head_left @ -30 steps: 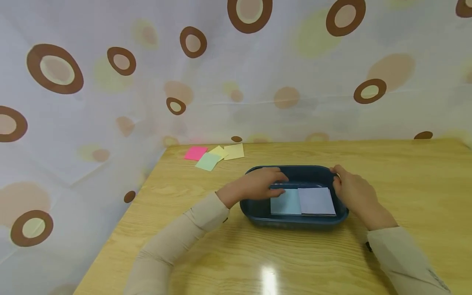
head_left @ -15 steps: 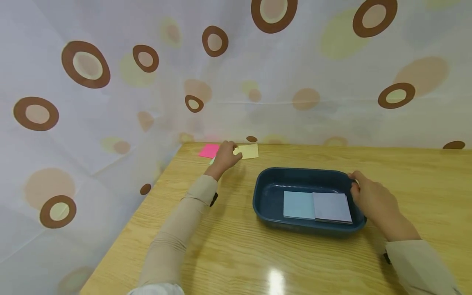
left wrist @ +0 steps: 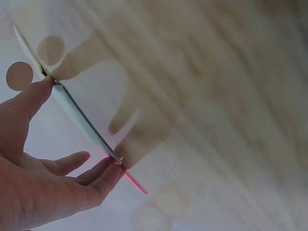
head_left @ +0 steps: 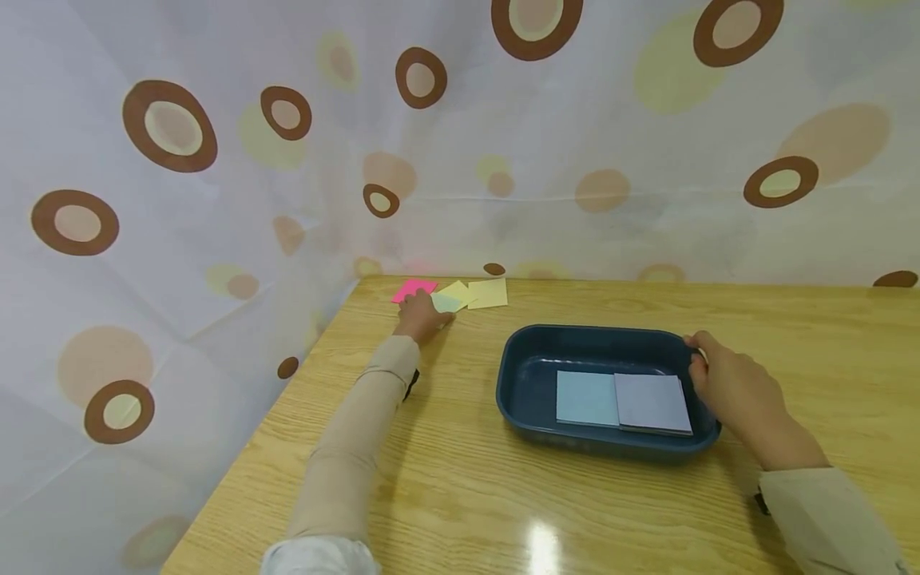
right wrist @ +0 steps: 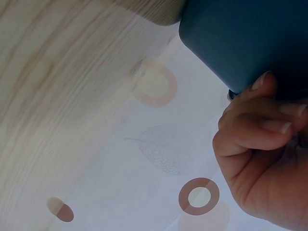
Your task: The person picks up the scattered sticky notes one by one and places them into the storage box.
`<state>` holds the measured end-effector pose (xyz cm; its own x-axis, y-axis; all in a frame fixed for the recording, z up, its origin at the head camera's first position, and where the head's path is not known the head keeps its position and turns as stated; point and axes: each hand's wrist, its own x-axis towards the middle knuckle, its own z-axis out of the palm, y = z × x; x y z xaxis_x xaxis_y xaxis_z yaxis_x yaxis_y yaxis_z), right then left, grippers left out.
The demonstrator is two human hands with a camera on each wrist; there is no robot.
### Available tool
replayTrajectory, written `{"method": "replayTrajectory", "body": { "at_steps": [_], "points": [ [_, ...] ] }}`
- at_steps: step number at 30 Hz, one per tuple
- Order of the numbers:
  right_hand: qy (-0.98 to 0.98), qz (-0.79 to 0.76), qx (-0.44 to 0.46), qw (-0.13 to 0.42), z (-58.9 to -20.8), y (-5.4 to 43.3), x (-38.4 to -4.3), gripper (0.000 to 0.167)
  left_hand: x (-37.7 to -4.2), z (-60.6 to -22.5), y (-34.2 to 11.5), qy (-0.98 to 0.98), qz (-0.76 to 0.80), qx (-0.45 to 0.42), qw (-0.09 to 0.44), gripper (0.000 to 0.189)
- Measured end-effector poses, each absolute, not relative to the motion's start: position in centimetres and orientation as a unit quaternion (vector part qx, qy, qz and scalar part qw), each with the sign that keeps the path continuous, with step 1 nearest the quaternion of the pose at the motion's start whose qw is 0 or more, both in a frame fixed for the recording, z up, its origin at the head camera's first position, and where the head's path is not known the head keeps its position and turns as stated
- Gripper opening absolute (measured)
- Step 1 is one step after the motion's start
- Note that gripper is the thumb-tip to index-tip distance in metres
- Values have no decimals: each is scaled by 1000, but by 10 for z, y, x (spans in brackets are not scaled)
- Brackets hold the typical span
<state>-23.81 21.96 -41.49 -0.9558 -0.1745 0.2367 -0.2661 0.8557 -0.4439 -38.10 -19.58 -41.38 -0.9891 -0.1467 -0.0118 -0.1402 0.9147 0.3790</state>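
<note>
At the table's far left corner my left hand (head_left: 422, 317) grips a pale green sticky note pad (head_left: 447, 303). In the left wrist view the thumb lies at one edge of that thin pad (left wrist: 82, 120) and the fingertips (left wrist: 115, 168) at the opposite edge. A pink sticky note pad (head_left: 414, 289) and two yellow pads, one partly under the green (head_left: 456, 289) and one to its right (head_left: 488, 293), lie around it. My right hand (head_left: 740, 391) holds the right rim of a dark blue plastic basin (head_left: 532, 399). Inside sit a light blue pad (head_left: 586, 398) and a lavender pad (head_left: 652, 402), side by side.
The wooden table (head_left: 460, 479) ends at the back and left against a white sheet (head_left: 216, 200) printed with brown and beige circles. Bare tabletop lies between the pads and the basin.
My left hand has left the basin, reached to the far left corner and now grips the green pad. The right hand stays on the basin's rim. The head view has turned slightly left.
</note>
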Motion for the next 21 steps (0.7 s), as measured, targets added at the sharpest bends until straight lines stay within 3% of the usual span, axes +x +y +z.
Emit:
{"method": "replayTrajectory", "body": {
  "at_steps": [7,21],
  "points": [
    [-958,244,117,97,-414,219,-237,34,-385,-415,-195,-986,-149,78,15,55],
    [-961,241,111,80,-412,218,-237,35,-383,-403,-191,-997,-48,62,-15,58]
  ]
}}
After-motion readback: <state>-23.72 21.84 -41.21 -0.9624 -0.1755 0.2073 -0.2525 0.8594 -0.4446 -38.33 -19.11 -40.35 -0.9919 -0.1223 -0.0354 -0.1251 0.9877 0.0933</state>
